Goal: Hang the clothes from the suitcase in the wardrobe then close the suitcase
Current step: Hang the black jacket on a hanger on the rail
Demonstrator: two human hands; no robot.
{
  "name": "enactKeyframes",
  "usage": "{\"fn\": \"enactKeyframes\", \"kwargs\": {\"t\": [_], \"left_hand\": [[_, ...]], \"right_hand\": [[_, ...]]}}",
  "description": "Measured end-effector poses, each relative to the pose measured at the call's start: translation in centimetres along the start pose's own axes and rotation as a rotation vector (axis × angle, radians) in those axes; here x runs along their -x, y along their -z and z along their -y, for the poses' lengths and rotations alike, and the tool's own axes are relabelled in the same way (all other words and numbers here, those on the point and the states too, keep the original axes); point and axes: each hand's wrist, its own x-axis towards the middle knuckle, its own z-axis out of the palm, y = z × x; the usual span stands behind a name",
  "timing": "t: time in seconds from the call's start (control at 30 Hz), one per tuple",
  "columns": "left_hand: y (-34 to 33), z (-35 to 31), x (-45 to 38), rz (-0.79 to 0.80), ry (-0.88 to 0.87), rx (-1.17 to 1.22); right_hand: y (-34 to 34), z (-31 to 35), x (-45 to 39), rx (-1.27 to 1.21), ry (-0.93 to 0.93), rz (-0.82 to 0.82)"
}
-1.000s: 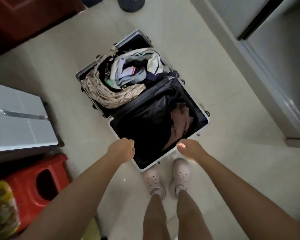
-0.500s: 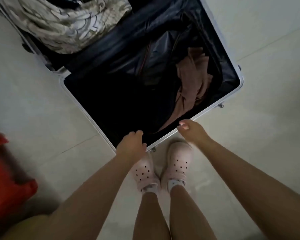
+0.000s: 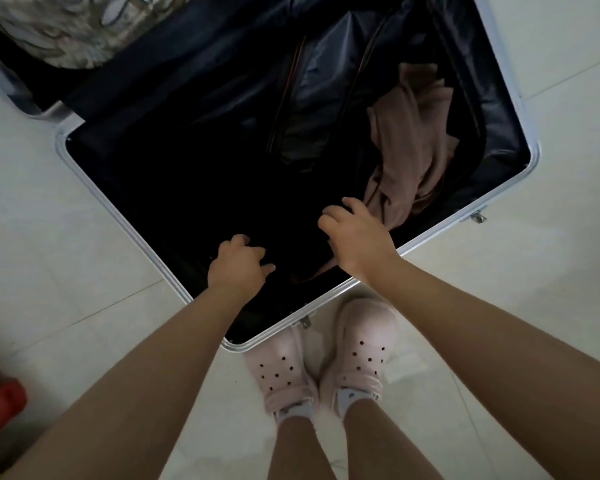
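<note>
In the open suitcase [image 3: 291,344] our left hand [image 3: 238,268] and right hand [image 3: 355,237] curl onto dark cloth, grip unclear; pink garment [image 3: 413,143] and patterned clothes [image 3: 66,32] remain unhung.

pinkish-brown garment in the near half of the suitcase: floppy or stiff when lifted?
Probably floppy: the pinkish-brown garment lies crumpled in soft folds against the dark lining. Likely light, since the cloth looks thin. It would probably trail and unfold, so the right hand, beside its lower end, may need the left hand too.
</note>
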Motion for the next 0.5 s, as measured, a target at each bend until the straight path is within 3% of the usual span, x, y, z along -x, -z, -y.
{"fn": "enactKeyframes", "kwargs": {"t": [0.07,0.2,0.33,0.5], "left_hand": [[1.2,0.3,-0.1,0.024,0.005,0.227],[5.6,-0.2,3.1,0.041,0.047,0.682],[12.0,-1.5,8.1,-0.019,0.070,0.786],[20.2,-2.6,13.8,-0.180,0.017,0.736]], "right_hand": [[0.7,-0.2,0.4,-0.083,-0.052,0.022],[4.9,0.5,1.9,-0.267,-0.062,-0.103],[11.6,3.2,4.2,-0.500,-0.061,-0.224],[20.5,8.4,7.2,-0.670,0.035,-0.427]]}}
